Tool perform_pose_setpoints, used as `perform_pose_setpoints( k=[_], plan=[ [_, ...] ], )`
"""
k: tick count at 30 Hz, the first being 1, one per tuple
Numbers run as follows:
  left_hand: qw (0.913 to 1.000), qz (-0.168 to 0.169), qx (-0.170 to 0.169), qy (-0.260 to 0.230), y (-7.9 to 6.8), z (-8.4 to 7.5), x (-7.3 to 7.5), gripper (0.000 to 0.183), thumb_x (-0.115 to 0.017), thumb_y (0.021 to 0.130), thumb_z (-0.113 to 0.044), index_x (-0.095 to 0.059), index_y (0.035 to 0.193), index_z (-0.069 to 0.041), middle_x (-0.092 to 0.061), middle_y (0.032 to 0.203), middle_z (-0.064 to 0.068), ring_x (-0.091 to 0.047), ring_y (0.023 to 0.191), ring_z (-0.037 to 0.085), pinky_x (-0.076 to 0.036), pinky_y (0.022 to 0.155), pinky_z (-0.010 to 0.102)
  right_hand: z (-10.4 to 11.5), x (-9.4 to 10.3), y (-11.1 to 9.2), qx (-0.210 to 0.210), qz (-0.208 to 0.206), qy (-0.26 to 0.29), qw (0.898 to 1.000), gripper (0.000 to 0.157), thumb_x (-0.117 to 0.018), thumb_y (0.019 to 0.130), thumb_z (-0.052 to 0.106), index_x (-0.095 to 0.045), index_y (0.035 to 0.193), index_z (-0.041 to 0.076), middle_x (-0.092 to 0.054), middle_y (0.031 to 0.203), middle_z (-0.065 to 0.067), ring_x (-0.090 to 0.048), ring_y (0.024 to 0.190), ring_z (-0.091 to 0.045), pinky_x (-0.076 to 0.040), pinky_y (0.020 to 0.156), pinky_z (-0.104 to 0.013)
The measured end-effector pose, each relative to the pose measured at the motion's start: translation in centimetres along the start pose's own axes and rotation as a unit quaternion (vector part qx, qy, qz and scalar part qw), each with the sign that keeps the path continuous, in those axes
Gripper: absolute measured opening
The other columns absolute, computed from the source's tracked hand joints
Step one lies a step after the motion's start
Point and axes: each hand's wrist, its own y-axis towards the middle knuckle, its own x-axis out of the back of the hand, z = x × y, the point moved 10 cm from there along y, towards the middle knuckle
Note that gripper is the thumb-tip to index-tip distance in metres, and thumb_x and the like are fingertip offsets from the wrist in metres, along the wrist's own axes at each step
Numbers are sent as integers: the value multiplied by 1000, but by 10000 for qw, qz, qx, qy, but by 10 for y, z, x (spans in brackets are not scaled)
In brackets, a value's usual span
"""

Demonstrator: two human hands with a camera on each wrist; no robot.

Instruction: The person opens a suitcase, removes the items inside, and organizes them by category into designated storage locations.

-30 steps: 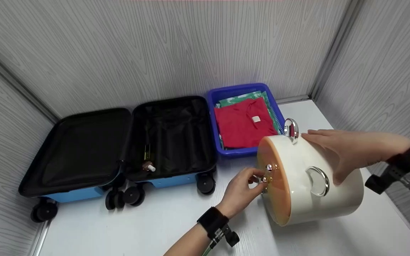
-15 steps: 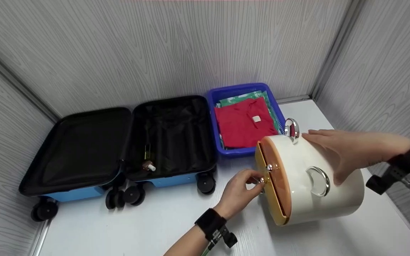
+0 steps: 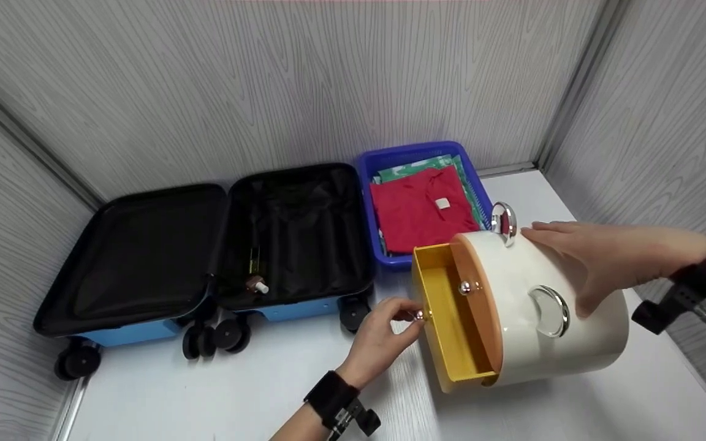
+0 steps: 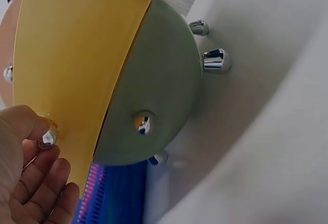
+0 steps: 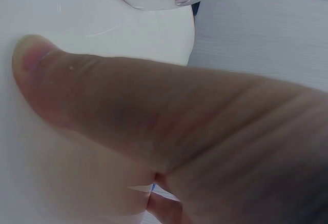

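A white rounded drawer cabinet (image 3: 549,352) with chrome trim stands at the right in the head view. Its yellow drawer (image 3: 464,366) is pulled well out, and I see nothing inside the visible part. My left hand (image 3: 377,340) pinches that drawer's chrome knob (image 4: 49,136) between thumb and fingers. Above it, the orange drawer (image 3: 482,318) is flush with the cabinet; the green drawer (image 4: 159,75) below appears in the left wrist view. My right hand (image 3: 601,257) rests on the cabinet's top with fingers spread and thumb extended.
An open suitcase (image 3: 301,313) with black lining lies at the left, a small bottle (image 3: 258,285) in its right half. Behind the drawer, a blue basket (image 3: 397,263) holds a folded red garment (image 3: 414,214) over green cloth. Wood-grain panels (image 3: 304,79) enclose the white surface.
The yellow drawer has slid out to the left from fully closed, my left hand drawing its knob along. My right hand has stayed in place on the cabinet.
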Motion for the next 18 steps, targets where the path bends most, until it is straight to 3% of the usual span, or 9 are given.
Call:
perform_pose_setpoints(
  k=[7, 18],
  plan=[
    [9999, -98, 111, -73, -14, 8, 21, 20, -74, 96, -21, -71, 116, -21, -67, 111, -11, -64, 101, 8, -54, 92, 35, -5, 0, -1, -171, 14, 80, 9998, 127, -94, 56, 26, -27, 163, 12, -28, 164, -21, -25, 148, -47, -25, 110, -74],
    [9994, -95, 321, -95, -24, 16, 33, 21, -73, 97, -22, -70, 117, -24, -66, 112, -12, -63, 103, 9, -52, 94, 36, -3, -1, 1, -133, 50, 71, 9999, 128, -95, 56, 25, -27, 163, 12, -27, 164, -21, -24, 148, -47, -25, 110, -74]
  ],
)
